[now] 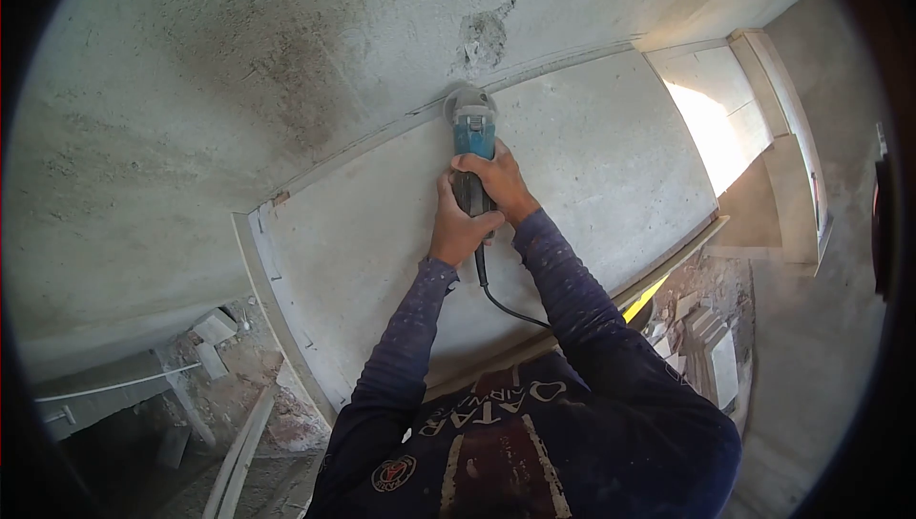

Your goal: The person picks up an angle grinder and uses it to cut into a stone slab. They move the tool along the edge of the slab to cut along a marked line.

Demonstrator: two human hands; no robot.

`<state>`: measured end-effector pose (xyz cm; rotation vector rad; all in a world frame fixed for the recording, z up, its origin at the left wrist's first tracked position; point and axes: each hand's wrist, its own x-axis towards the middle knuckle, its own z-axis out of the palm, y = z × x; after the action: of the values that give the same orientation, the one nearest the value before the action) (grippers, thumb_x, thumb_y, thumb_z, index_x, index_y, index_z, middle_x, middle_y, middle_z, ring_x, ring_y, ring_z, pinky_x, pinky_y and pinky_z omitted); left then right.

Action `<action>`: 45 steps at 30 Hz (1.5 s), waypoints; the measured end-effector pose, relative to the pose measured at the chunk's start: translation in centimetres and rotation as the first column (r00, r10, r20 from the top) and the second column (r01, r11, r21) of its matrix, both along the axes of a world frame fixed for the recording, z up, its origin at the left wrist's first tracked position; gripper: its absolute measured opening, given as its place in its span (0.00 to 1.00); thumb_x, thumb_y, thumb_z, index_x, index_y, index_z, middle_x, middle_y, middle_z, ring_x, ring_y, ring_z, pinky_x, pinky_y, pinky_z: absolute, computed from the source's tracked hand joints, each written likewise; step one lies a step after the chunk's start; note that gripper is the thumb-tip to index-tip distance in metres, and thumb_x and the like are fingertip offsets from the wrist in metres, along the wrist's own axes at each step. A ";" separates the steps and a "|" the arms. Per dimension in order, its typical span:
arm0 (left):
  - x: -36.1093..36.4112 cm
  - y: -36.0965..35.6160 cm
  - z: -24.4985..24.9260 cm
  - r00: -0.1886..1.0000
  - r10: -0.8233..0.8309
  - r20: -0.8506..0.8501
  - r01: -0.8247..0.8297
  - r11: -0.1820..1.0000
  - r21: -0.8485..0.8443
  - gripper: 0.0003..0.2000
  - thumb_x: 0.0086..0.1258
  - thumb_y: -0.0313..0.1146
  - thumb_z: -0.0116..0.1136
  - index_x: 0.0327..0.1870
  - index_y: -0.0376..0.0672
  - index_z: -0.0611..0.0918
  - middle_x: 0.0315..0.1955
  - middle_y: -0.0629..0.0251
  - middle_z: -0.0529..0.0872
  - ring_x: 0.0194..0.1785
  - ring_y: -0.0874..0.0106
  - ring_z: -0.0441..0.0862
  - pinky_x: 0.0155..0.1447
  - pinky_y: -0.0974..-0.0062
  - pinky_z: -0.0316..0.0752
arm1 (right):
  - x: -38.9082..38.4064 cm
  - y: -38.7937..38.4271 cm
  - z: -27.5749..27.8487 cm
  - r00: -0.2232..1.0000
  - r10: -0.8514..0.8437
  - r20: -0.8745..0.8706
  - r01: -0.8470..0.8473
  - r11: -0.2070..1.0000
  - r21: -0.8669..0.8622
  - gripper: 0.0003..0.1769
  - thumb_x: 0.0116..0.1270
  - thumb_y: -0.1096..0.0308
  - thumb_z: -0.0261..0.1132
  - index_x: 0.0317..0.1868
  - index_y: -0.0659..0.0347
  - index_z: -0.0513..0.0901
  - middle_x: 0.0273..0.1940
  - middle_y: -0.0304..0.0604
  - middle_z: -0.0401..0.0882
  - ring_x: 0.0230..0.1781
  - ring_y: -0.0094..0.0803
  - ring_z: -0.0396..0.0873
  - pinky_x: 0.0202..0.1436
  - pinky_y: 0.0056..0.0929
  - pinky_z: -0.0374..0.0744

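Both my hands are closed around an angle grinder [474,137] with a teal front housing and a dark rear body. My left hand [459,223] wraps the rear of the body, lower down. Higher up, my right hand [506,180] grips it just behind the teal part. The grinder's guarded head lies right at the seam where a pale slab [592,147] meets the rough plastered wall [315,32]. A black power cord [506,309] runs from the tool's back end and passes under my right forearm.
A chipped patch [484,37] marks the wall beyond the grinder. Stacked tile pieces [711,352] and rubble lie below the slab on the right. At lower left are broken blocks [215,326] and long strips [239,452]. A boxed ledge [787,185] stands at right.
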<state>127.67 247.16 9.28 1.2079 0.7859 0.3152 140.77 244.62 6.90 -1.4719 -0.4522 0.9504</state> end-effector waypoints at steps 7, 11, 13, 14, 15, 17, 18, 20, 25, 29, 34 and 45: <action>0.1 -0.1 -0.1 1.000 0.025 -0.001 -0.025 0.999 0.032 0.51 0.53 0.23 0.71 0.77 0.39 0.50 0.50 0.53 0.77 0.34 0.69 0.85 0.28 0.72 0.83 | -0.3 -0.2 1.7 0.997 -0.008 -0.081 0.009 1.000 0.017 0.19 0.60 0.66 0.72 0.48 0.66 0.77 0.36 0.42 0.83 0.33 0.28 0.85 0.39 0.27 0.83; 0.3 0.0 0.4 0.999 0.048 -0.013 -0.048 0.998 0.049 0.51 0.53 0.23 0.71 0.77 0.39 0.50 0.50 0.52 0.77 0.34 0.69 0.85 0.28 0.73 0.83 | -0.2 0.1 2.7 0.999 0.026 -0.041 -0.026 1.000 0.010 0.19 0.60 0.66 0.72 0.48 0.66 0.78 0.36 0.42 0.84 0.33 0.28 0.85 0.40 0.27 0.83; 0.4 0.2 0.3 0.998 0.057 0.037 -0.059 0.996 0.060 0.50 0.53 0.24 0.70 0.76 0.38 0.50 0.47 0.53 0.78 0.33 0.69 0.85 0.28 0.73 0.83 | -0.4 0.4 3.2 0.994 0.028 -0.107 -0.026 0.999 0.023 0.19 0.60 0.65 0.72 0.48 0.66 0.78 0.36 0.42 0.84 0.33 0.28 0.85 0.40 0.27 0.83; 0.3 0.4 0.5 0.997 0.062 0.039 -0.065 0.996 0.060 0.50 0.53 0.24 0.70 0.76 0.38 0.50 0.47 0.53 0.78 0.33 0.69 0.85 0.28 0.73 0.83 | -0.3 0.6 2.7 0.993 0.034 -0.109 -0.030 0.999 0.034 0.20 0.60 0.65 0.72 0.48 0.65 0.78 0.36 0.42 0.84 0.33 0.29 0.85 0.40 0.27 0.83; 0.2 0.6 0.6 0.999 0.046 0.027 -0.047 0.998 0.038 0.50 0.53 0.24 0.70 0.76 0.38 0.50 0.46 0.53 0.79 0.33 0.70 0.85 0.28 0.73 0.83 | -0.2 0.7 2.4 0.993 0.038 -0.113 -0.033 0.999 0.042 0.20 0.60 0.65 0.72 0.48 0.65 0.78 0.36 0.42 0.84 0.33 0.29 0.85 0.40 0.28 0.83; 0.1 0.7 0.6 0.999 0.038 0.014 -0.038 0.999 0.009 0.49 0.53 0.24 0.70 0.76 0.37 0.50 0.45 0.54 0.79 0.33 0.70 0.85 0.27 0.73 0.82 | -0.1 0.7 2.5 0.994 0.048 -0.101 -0.045 0.999 0.029 0.20 0.59 0.64 0.72 0.48 0.65 0.78 0.37 0.42 0.84 0.33 0.29 0.84 0.40 0.28 0.83; 0.3 0.8 0.2 0.999 0.041 0.028 -0.041 0.999 0.015 0.49 0.53 0.24 0.70 0.75 0.37 0.50 0.44 0.54 0.79 0.32 0.71 0.84 0.27 0.74 0.82 | 0.0 0.9 2.6 0.994 0.056 -0.089 -0.053 0.998 0.025 0.19 0.59 0.64 0.71 0.47 0.65 0.79 0.37 0.42 0.84 0.34 0.29 0.84 0.40 0.28 0.83; 0.2 1.0 0.4 0.998 0.049 0.040 -0.050 0.999 0.021 0.49 0.53 0.24 0.70 0.75 0.37 0.50 0.43 0.54 0.79 0.31 0.71 0.84 0.27 0.74 0.81 | 0.1 1.2 2.3 0.995 0.059 -0.085 -0.057 0.998 0.016 0.20 0.59 0.64 0.72 0.47 0.66 0.78 0.36 0.43 0.84 0.33 0.29 0.84 0.39 0.28 0.83; 0.4 1.4 0.6 0.999 0.025 0.028 -0.026 0.999 0.033 0.49 0.54 0.25 0.70 0.75 0.35 0.49 0.42 0.54 0.80 0.30 0.72 0.84 0.25 0.74 0.80 | 0.2 1.5 2.7 0.998 0.028 -0.060 -0.029 1.000 -0.011 0.22 0.58 0.64 0.73 0.48 0.67 0.77 0.36 0.44 0.84 0.33 0.30 0.85 0.38 0.29 0.83; 0.6 1.8 0.6 1.000 0.017 0.012 -0.017 0.999 0.040 0.49 0.54 0.25 0.71 0.75 0.34 0.50 0.43 0.54 0.79 0.30 0.72 0.84 0.25 0.75 0.80 | 0.3 1.8 3.0 0.992 0.034 -0.122 -0.032 0.999 0.017 0.22 0.58 0.64 0.73 0.48 0.68 0.78 0.36 0.44 0.84 0.33 0.31 0.85 0.38 0.29 0.83; 0.4 1.9 0.7 1.000 0.020 0.015 -0.021 0.997 0.072 0.50 0.54 0.26 0.72 0.75 0.34 0.50 0.47 0.51 0.78 0.31 0.71 0.84 0.26 0.74 0.81 | 0.2 1.9 2.5 0.992 0.017 -0.125 -0.014 1.000 0.017 0.22 0.58 0.63 0.73 0.47 0.68 0.78 0.37 0.44 0.84 0.33 0.31 0.85 0.39 0.29 0.83; 0.1 2.0 -0.2 0.997 0.059 0.042 -0.062 0.996 0.059 0.48 0.53 0.24 0.70 0.75 0.36 0.51 0.42 0.55 0.80 0.29 0.70 0.84 0.25 0.73 0.80 | 0.0 2.2 2.0 0.997 0.053 -0.062 -0.053 0.999 -0.001 0.22 0.59 0.62 0.72 0.48 0.66 0.78 0.37 0.43 0.83 0.34 0.29 0.83 0.40 0.28 0.82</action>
<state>127.76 249.13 9.10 1.2326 0.7837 0.4145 140.76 246.85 8.94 -1.4347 -0.4464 1.0368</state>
